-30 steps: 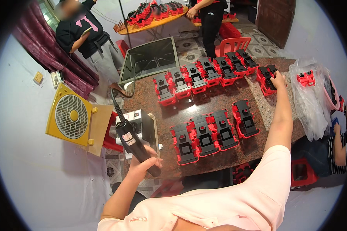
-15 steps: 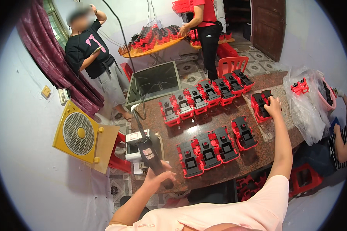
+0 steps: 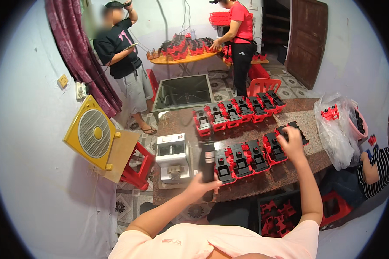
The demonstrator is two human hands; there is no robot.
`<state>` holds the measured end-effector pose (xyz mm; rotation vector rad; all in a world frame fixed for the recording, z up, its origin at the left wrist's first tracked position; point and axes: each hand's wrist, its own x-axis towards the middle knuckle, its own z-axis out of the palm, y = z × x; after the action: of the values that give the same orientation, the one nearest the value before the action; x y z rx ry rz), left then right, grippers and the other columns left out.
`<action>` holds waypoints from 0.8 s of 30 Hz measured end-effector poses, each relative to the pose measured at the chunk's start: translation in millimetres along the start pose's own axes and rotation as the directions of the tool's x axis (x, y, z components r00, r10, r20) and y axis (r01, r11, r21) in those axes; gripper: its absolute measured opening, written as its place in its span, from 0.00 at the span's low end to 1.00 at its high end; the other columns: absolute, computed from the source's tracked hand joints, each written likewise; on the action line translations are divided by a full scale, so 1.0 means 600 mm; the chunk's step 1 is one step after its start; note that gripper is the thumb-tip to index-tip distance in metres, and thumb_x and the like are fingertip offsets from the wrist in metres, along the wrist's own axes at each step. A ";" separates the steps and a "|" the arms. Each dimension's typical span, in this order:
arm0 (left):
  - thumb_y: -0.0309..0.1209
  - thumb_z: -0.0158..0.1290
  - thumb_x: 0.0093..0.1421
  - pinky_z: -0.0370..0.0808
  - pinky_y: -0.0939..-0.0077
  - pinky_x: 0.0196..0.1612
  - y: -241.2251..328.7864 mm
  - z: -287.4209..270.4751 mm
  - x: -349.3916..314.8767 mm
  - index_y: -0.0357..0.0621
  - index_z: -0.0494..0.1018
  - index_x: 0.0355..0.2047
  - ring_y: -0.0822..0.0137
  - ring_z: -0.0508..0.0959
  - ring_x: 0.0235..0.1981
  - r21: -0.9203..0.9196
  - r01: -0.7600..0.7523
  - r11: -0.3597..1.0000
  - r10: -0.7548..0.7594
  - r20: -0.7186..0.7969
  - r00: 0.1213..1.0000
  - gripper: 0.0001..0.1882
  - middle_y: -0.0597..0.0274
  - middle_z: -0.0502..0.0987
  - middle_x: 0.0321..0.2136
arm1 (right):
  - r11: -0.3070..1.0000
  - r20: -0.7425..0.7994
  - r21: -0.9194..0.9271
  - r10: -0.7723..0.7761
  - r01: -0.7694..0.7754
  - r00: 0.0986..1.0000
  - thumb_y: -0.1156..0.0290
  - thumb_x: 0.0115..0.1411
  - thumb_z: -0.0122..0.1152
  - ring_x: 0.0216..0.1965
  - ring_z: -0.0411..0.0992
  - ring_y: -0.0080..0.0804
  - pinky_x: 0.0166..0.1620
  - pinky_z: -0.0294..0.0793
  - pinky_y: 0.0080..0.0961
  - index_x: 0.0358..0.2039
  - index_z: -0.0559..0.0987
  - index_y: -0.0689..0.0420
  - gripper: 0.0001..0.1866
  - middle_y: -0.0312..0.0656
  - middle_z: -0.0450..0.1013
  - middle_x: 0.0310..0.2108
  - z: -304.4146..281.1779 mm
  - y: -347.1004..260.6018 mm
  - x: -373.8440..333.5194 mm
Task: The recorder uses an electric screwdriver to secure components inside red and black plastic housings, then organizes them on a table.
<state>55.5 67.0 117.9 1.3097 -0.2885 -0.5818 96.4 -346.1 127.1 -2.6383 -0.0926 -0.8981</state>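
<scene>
My left hand (image 3: 201,187) is wrapped round a black corded electric screwdriver (image 3: 208,160), held upright beside the left end of the front row of units. Its upper end and cord are blurred. That row holds several red-and-black plastic units (image 3: 240,165) standing side by side. At its right end my right hand (image 3: 293,144) hovers with bent fingers and thumb apart, over the fourth unit (image 3: 274,148) and the last unit (image 3: 301,134). Whether the fingertips touch either one, I cannot tell. A back row of similar units (image 3: 232,115) stands farther away.
A white boxy machine (image 3: 173,155) stands on the table's left end. Plastic bags (image 3: 339,142) and a pink basket (image 3: 359,125) lie right, near a seated person (image 3: 376,172). Below the front edge is a bin of red parts (image 3: 278,216). Two people stand beyond the table.
The screwdriver has moved right, from beside the white machine to the front row's left end. The unit my right hand held on the pale mat now sits nearer the row, the fingers looser.
</scene>
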 end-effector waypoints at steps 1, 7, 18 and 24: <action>0.28 0.63 0.60 0.76 0.74 0.32 0.003 0.003 -0.001 0.40 0.74 0.30 0.71 0.78 0.25 0.039 0.016 0.999 -0.018 0.061 0.998 0.08 0.62 0.77 0.23 | 0.984 0.170 0.176 0.006 -0.036 0.985 0.65 0.57 0.68 0.51 0.72 0.48 0.55 0.71 0.42 0.52 0.74 0.62 0.26 0.50 0.75 0.49 -0.016 -0.079 -0.012; 0.30 0.64 0.54 0.74 0.77 0.28 0.014 0.045 -0.039 0.40 0.75 0.34 0.73 0.78 0.23 0.204 -0.054 0.977 -0.044 0.446 0.894 0.11 0.65 0.77 0.22 | 0.214 0.340 0.934 -0.285 -0.286 0.896 0.65 0.59 0.69 0.57 0.72 0.37 0.59 0.69 0.34 0.60 0.69 0.64 0.32 0.48 0.73 0.56 0.004 -0.399 -0.158; 0.41 0.61 0.61 0.68 0.61 0.63 -0.024 -0.104 -0.138 0.39 0.63 0.65 0.55 0.72 0.60 0.482 -0.344 0.806 0.143 0.406 0.903 0.36 0.48 0.71 0.59 | -0.001 0.201 0.980 -0.069 -0.201 0.977 0.68 0.64 0.65 0.38 0.76 0.27 0.41 0.75 0.24 0.46 0.72 0.62 0.16 0.42 0.75 0.35 0.035 -0.516 -0.128; 0.46 0.59 0.62 0.68 0.58 0.63 -0.083 -0.166 -0.205 0.39 0.65 0.64 0.47 0.72 0.61 0.649 -0.264 0.713 0.085 0.295 0.952 0.35 0.42 0.72 0.59 | 0.180 0.349 0.918 0.055 -0.353 0.935 0.80 0.61 0.62 0.25 0.72 0.22 0.29 0.75 0.22 0.46 0.70 0.61 0.15 0.36 0.72 0.30 0.037 -0.543 -0.155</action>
<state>-6.4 209.4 60.1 1.9002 -0.8966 -0.4844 -21.1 -28.8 154.3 -1.3935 -0.2596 -0.1865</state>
